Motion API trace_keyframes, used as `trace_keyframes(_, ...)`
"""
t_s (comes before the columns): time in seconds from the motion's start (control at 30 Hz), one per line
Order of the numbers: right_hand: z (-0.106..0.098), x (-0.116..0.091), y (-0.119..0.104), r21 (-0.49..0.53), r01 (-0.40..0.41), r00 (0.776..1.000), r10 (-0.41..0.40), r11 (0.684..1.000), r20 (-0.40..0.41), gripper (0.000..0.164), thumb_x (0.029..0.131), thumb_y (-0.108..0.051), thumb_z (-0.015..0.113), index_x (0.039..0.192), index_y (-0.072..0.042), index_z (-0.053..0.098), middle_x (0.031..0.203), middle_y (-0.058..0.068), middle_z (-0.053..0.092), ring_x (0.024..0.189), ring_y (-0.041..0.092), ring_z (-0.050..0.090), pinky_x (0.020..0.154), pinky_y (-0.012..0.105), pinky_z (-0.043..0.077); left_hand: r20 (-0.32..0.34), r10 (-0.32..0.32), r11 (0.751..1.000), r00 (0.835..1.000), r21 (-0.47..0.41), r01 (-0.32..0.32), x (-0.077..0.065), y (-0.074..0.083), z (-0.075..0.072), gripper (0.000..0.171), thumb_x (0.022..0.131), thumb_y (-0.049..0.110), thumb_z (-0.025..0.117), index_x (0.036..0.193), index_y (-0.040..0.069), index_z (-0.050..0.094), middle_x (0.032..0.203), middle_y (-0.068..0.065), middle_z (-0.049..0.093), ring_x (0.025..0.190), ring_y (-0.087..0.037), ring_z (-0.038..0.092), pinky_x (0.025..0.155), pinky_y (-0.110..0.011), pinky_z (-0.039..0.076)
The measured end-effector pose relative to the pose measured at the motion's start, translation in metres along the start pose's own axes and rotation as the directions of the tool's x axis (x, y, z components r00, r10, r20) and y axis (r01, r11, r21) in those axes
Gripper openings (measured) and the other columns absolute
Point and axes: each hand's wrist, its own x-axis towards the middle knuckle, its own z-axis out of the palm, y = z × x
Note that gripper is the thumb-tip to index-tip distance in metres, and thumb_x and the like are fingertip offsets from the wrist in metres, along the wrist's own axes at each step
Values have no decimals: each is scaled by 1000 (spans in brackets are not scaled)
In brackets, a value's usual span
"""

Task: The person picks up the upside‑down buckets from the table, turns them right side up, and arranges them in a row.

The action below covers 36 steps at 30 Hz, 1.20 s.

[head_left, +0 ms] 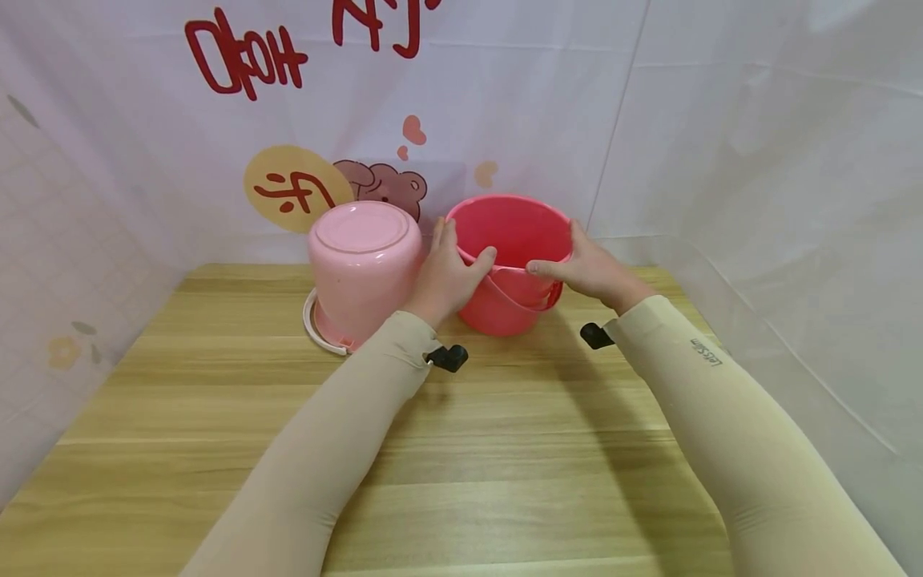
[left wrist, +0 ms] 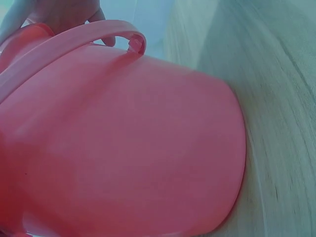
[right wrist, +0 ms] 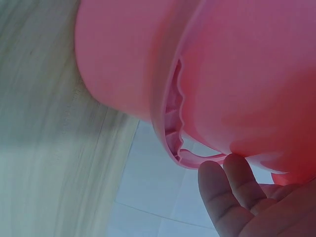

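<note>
A red bucket stands upright near the back of the table, its mouth facing up and its handle hanging down the front. My left hand holds the left side of its rim, thumb over the front edge. On the opposite side my right hand grips the rim, thumb at the front and fingers round the outer wall. Up close in the right wrist view, those fingertips sit beside the end of the handle. A pale pink bucket stands upside down just left of my left hand.
The pink bucket's white handle lies at its base on the wood-grain table. White printed cloth hangs close behind the buckets and along both sides. A black wrist mount sticks inward from the left sleeve.
</note>
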Motion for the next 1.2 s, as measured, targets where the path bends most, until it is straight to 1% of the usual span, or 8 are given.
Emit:
trace_keyframes(0.17, 1, 0, 1, 12, -6, 1000, 6, 1000, -8, 108, 87, -47, 83, 165, -18, 15, 158, 11, 44, 140, 30, 46, 112, 58, 49, -12, 17, 1000, 1000, -10, -17, 0, 0, 0, 95, 99, 58, 59, 170, 11, 15, 179, -4, 6, 157, -34, 35, 118, -53, 45)
trace_keyframes(0.23, 1, 1, 2, 18, -5, 1000, 5, 1000, -9, 108, 88, -47, 83, 165, -17, 14, 159, 13, 43, 141, 31, 45, 113, 58, 48, -15, 21, 1000, 1000, -8, -21, -1, 0, -1, 95, 99, 57, 59, 170, 10, 16, 179, -5, 7, 157, -35, 35, 119, -53, 45)
trace_keyframes(0.43, 2, 3, 4, 37, -4, 1000, 5, 999, -19, 108, 87, -47, 84, 164, -17, 15, 159, 12, 43, 140, 30, 46, 112, 58, 49, -15, 17, 1000, 1000, 4, -17, -1, 0, -1, 95, 99, 58, 58, 170, 11, 14, 179, -4, 6, 158, -34, 32, 120, -53, 44)
trace_keyframes(0.63, 3, 3, 5, 31, -6, 1000, 7, 999, -24, 110, 88, -48, 83, 166, -17, 12, 160, 14, 42, 141, 32, 45, 112, 59, 49, -12, 19, 1000, 1000, -8, -19, -1, -1, -1, 95, 99, 57, 58, 170, 11, 14, 179, -5, 6, 160, -34, 29, 120, -53, 43)
trace_keyframes(0.83, 4, 3, 5, 62, 9, 1000, -7, 998, -25, 107, 89, -44, 83, 165, -16, 13, 160, 14, 41, 141, 32, 45, 112, 59, 49, -21, 25, 1000, 999, -8, -26, -1, -1, -1, 96, 99, 57, 57, 170, 10, 13, 179, -6, 7, 159, -34, 31, 120, -53, 43)
trace_keyframes(0.97, 4, 3, 6, 73, 7, 1000, -5, 997, -21, 107, 89, -43, 83, 165, -17, 12, 161, 14, 40, 142, 32, 44, 113, 58, 48, -21, 24, 1000, 999, 4, -24, -1, -1, -1, 95, 100, 57, 56, 170, 10, 13, 179, -7, 7, 158, -34, 32, 121, -52, 42)
trace_keyframes(1.2, 4, 5, 6, 68, 5, 1000, -4, 998, -25, 108, 90, -42, 81, 167, -17, 9, 163, 15, 39, 144, 33, 43, 114, 57, 47, -20, 28, 1000, 999, 0, -28, 0, 0, -1, 95, 100, 57, 56, 170, 10, 12, 179, -9, 7, 159, -35, 30, 122, -53, 40)
